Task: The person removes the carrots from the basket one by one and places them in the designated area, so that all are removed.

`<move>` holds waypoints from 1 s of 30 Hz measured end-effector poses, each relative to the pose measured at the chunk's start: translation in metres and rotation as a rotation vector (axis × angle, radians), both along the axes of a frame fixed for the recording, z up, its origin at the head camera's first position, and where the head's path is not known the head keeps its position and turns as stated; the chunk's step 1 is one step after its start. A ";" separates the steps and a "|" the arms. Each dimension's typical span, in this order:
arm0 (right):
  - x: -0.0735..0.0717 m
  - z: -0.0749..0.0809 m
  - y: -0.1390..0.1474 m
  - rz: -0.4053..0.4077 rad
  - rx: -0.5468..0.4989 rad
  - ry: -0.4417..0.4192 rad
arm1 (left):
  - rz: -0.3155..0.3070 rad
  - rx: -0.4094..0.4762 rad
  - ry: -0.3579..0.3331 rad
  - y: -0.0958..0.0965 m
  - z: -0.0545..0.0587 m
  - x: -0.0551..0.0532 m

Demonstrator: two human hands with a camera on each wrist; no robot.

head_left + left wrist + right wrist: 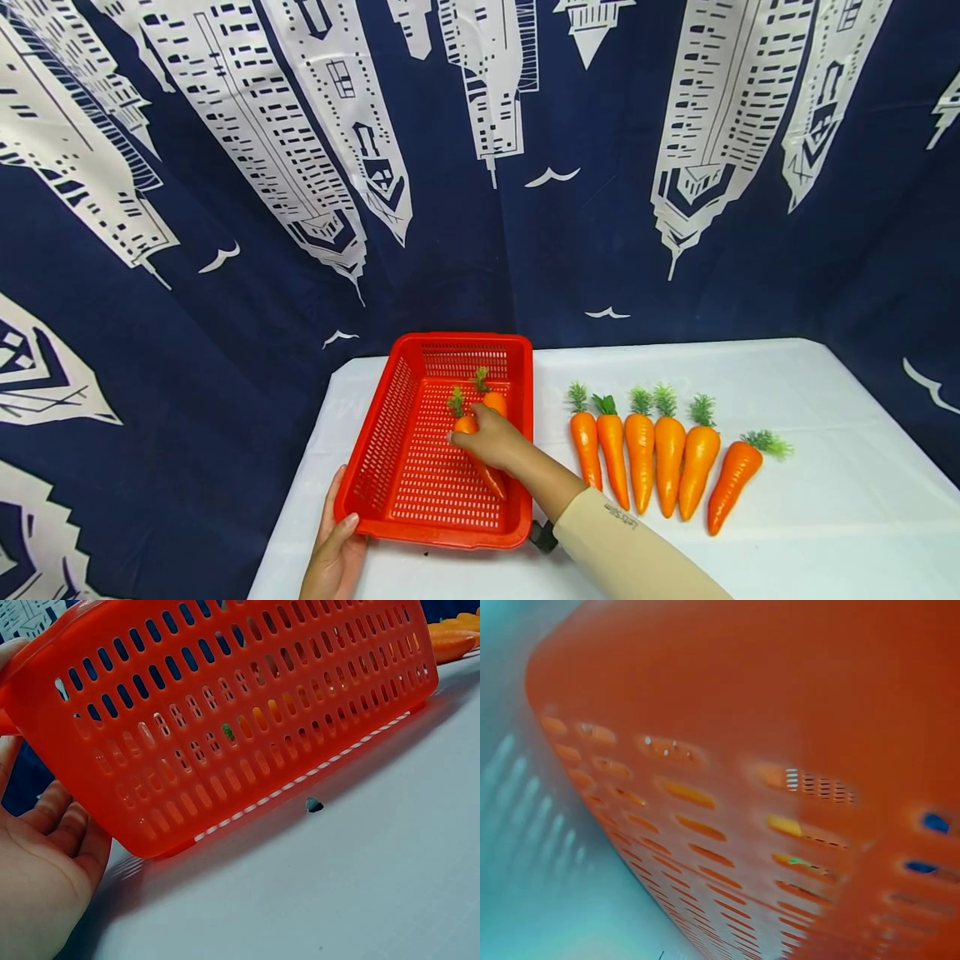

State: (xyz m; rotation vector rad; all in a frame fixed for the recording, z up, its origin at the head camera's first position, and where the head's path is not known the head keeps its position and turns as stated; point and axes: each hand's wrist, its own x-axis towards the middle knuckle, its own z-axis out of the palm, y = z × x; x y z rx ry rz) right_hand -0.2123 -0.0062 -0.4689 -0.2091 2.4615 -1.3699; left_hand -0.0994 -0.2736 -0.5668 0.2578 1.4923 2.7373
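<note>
A red plastic basket (435,534) with slotted walls stands on the table. At its near left corner, my left hand (336,552) grips the rim, thumb on top and fingers outside. Reaching over the right wall, my right hand (491,439) holds an orange carrot (489,477) with a green top inside the basket. Another carrot (495,402) lies just beyond it, partly hidden by the hand. The left wrist view shows the basket's slotted side (225,761) beside the left palm. Only the basket wall (705,690) fills the right wrist view; the hand is hidden there.
Right of the basket, several carrots (670,467) lie side by side, tops away from me. One carrot (733,487) at the row's right end lies slanted. A white cloth (840,467) covers the table; a dark blue printed curtain (465,275) hangs behind.
</note>
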 end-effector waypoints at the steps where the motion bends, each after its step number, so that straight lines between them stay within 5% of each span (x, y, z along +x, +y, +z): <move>1: -0.001 -0.001 -0.001 -0.001 0.005 0.000 | 0.000 0.000 -0.002 0.000 0.000 0.000; 11: -0.004 -0.006 -0.006 -0.012 0.014 -0.048 | 0.016 -0.007 -0.037 0.001 0.002 0.000; 30: 0.001 -0.009 -0.008 0.151 0.126 -0.090 | 0.022 -0.009 -0.048 0.001 0.003 0.000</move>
